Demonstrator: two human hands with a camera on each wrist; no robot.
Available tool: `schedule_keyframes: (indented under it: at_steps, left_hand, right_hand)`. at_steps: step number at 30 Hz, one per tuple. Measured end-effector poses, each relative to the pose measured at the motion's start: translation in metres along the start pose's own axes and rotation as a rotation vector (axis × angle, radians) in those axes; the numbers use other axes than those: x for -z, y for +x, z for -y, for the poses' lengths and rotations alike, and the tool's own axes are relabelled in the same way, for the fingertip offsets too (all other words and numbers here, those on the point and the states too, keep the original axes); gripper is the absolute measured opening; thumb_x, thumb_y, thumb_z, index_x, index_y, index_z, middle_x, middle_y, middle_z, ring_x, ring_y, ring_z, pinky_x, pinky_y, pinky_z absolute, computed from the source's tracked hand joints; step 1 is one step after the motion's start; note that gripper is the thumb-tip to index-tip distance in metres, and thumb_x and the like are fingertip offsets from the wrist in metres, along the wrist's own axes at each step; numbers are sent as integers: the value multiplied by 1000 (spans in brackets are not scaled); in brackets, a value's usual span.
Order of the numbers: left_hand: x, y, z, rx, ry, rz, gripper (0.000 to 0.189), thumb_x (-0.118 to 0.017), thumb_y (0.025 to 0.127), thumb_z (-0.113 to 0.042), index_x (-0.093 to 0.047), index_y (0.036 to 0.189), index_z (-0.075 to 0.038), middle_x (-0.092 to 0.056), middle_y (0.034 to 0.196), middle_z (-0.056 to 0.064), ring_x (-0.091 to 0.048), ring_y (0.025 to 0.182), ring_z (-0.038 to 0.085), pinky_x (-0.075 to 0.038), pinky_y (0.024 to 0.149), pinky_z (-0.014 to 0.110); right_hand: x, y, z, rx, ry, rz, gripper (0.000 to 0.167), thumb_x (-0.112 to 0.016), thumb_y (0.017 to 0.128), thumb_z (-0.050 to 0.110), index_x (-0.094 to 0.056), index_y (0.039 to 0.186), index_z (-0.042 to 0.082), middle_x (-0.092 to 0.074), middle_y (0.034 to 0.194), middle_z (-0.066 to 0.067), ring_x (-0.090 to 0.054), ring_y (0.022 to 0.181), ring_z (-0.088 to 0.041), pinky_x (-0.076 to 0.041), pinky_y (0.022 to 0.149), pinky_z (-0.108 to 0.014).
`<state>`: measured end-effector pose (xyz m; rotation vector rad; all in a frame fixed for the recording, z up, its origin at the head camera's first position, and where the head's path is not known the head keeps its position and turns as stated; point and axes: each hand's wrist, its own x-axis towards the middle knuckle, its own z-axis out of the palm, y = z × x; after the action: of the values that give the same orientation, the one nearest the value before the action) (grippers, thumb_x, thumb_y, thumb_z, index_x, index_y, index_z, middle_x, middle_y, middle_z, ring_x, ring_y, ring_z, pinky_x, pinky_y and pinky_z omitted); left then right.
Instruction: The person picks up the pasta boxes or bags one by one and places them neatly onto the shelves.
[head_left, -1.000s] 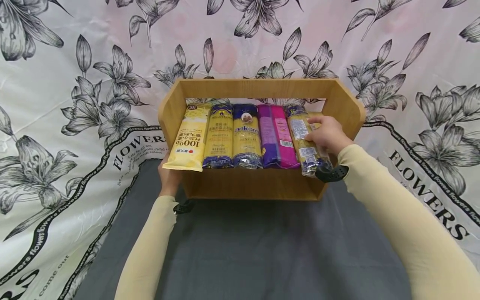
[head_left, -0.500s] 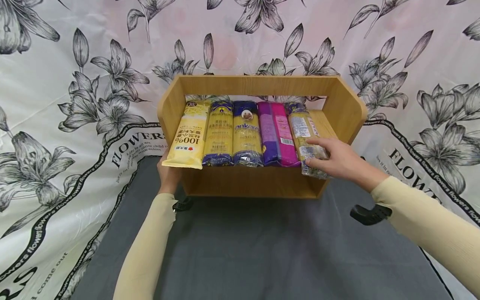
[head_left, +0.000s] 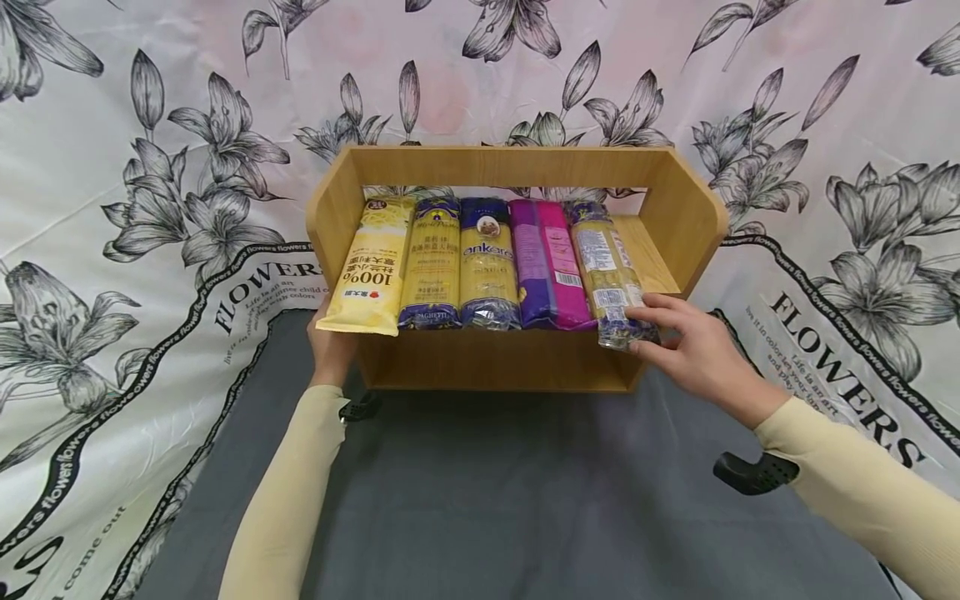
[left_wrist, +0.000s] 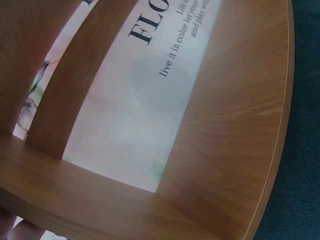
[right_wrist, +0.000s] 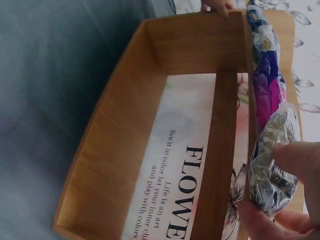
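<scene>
A light wooden two-tier shelf (head_left: 510, 158) bears a row of pasta packs on its upper board. My right hand (head_left: 697, 354) pinches the near end of the rightmost spaghetti pack (head_left: 602, 262), clear plastic with white labels. That end juts past the board's front edge; in the right wrist view its crinkled wrapper (right_wrist: 275, 165) lies between thumb and fingers. At the shelf's left side, my left hand (head_left: 330, 354) grips the side panel, partly hidden under the overhanging yellow pasta pack (head_left: 367, 271). Its fingertips (left_wrist: 25, 231) show beyond the panel in the left wrist view.
Between the end packs lie a yellow-blue spaghetti pack (head_left: 431, 267), an "ankara" pack (head_left: 487, 267) and a purple-pink pack (head_left: 551, 267). Bare board (head_left: 648, 254) shows at the upper right. Dark grey cloth (head_left: 495, 492) covers the table; a flower-print sheet (head_left: 450, 92) hangs behind.
My right hand has slid from the top of the rightmost spaghetti pack toward me and right, to its near end. The pack stays about in place. The left hand keeps its hold.
</scene>
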<state>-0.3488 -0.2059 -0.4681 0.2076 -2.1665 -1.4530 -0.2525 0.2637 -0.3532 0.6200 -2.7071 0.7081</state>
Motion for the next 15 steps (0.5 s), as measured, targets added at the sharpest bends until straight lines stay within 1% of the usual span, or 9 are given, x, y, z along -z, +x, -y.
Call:
schedule_keyframes:
  at_steps: [1, 2, 4, 7, 9, 10, 12, 15]
  left_hand:
    - [0, 0, 0, -6, 8, -2, 47, -60, 100, -31, -59, 138, -3, -64, 135, 23, -60, 121, 38, -45, 102, 51]
    - [0, 0, -1, -10, 18, -6, 47, -60, 100, -32, -60, 137, -3, -64, 134, 24, -60, 121, 39, -45, 102, 51]
    - [0, 0, -1, -18, 33, -8, 47, -60, 99, -32, -60, 136, -3, -65, 133, 24, -61, 121, 40, -46, 102, 53]
    - [0, 0, 0, -31, 64, -3, 48, -59, 100, -33, -60, 136, -3, -65, 133, 25, -61, 121, 41, -46, 102, 54]
    - [0, 0, 1, -35, 78, 0, 48, -58, 100, -33, -59, 137, -3, -65, 133, 25, -61, 122, 42, -46, 103, 55]
    - [1, 0, 1, -38, 89, 0, 48, -58, 100, -34, -59, 137, -3, -65, 133, 25, -61, 123, 42, -46, 103, 55]
    - [1, 1, 1, -46, 104, -1, 48, -57, 100, -34, -59, 138, -3, -65, 133, 25, -61, 123, 43, -46, 103, 56]
    - [1, 1, 1, -44, 98, 1, 48, -57, 101, -34, -59, 138, -3, -65, 133, 26, -61, 122, 43, -46, 103, 56]
  right_hand:
    - [0, 1, 0, -9, -12, 6, 45, -78, 89, 16, -68, 133, 6, -55, 145, -26, -69, 101, -37, -57, 75, -42]
    - [1, 3, 1, -21, -17, 18, 45, -77, 90, 17, -67, 133, 7, -54, 146, -26, -68, 103, -38, -56, 77, -44]
    - [2, 7, 1, -46, -15, 42, 45, -75, 91, 17, -67, 134, 6, -53, 148, -27, -65, 113, -42, -53, 82, -49]
    - [4, 14, 1, -83, 7, 72, 44, -74, 91, 15, -66, 133, 3, -50, 150, -29, -54, 130, -49, -47, 93, -58]
    - [4, 18, 1, -98, 25, 80, 44, -74, 91, 13, -66, 133, 2, -49, 151, -30, -47, 137, -52, -43, 100, -63]
    - [3, 20, 1, -106, 32, 85, 44, -74, 91, 13, -66, 133, 2, -48, 151, -30, -45, 138, -52, -41, 103, -64]
    - [2, 23, 1, -115, 33, 88, 45, -74, 91, 14, -66, 134, 2, -48, 152, -30, -44, 139, -53, -40, 105, -65]
    - [2, 27, 2, -123, 36, 84, 45, -74, 91, 14, -65, 134, 2, -47, 152, -31, -42, 140, -53, -38, 108, -66]
